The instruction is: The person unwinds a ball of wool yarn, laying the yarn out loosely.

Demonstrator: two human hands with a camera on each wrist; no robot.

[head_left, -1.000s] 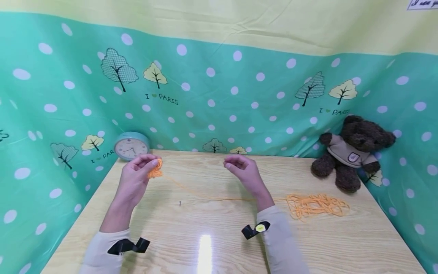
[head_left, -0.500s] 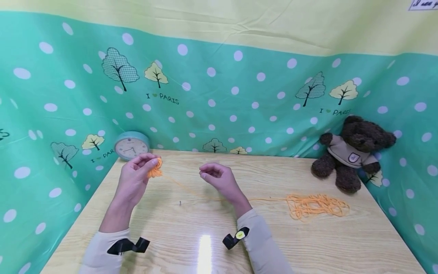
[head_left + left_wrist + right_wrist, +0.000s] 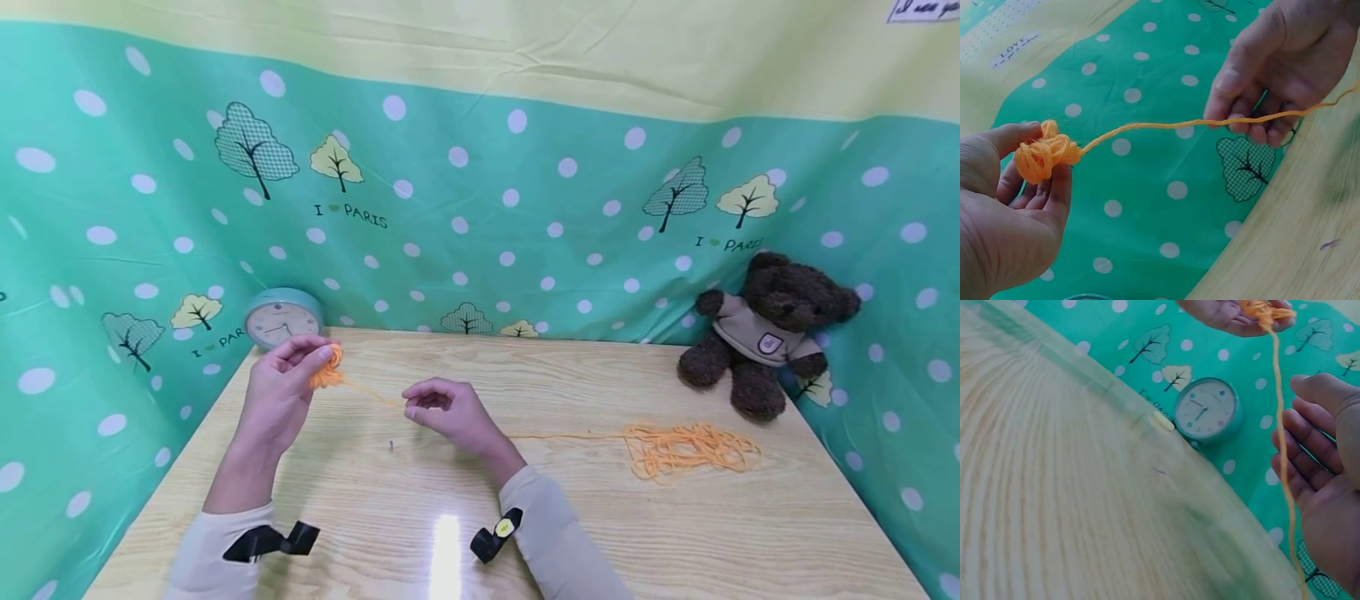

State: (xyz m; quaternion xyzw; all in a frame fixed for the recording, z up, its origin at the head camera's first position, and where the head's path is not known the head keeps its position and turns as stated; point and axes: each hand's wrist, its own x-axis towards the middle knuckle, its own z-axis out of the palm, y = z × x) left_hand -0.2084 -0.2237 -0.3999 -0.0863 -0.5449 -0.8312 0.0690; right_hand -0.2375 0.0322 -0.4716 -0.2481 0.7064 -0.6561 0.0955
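My left hand (image 3: 275,396) pinches a small orange bundle of looped yarn (image 3: 1047,153) between thumb and fingers, held up over the left side of the table. From the bundle, a single yarn strand (image 3: 1147,125) runs right toward my right hand (image 3: 453,414). That hand is raised near mid-table, fingers loosely bent. A gap shows between its thumb (image 3: 1316,387) and fingers in the right wrist view, where the strand passes along the fingertips. Farther right, the strand lies on the table and leads into a loose heap of orange yarn (image 3: 693,450).
A round teal clock (image 3: 283,318) stands at the back left, behind my left hand. At the back right sits a brown teddy bear (image 3: 768,333) in a grey shirt. A tiny dark scrap (image 3: 391,446) lies on the wooden table (image 3: 360,517). A green dotted curtain (image 3: 480,208) hangs behind.
My right hand has moved left and slightly down, reaching the strand near the left hand. The left hand keeps its pinch on the yarn bundle. The head view has shifted slightly.
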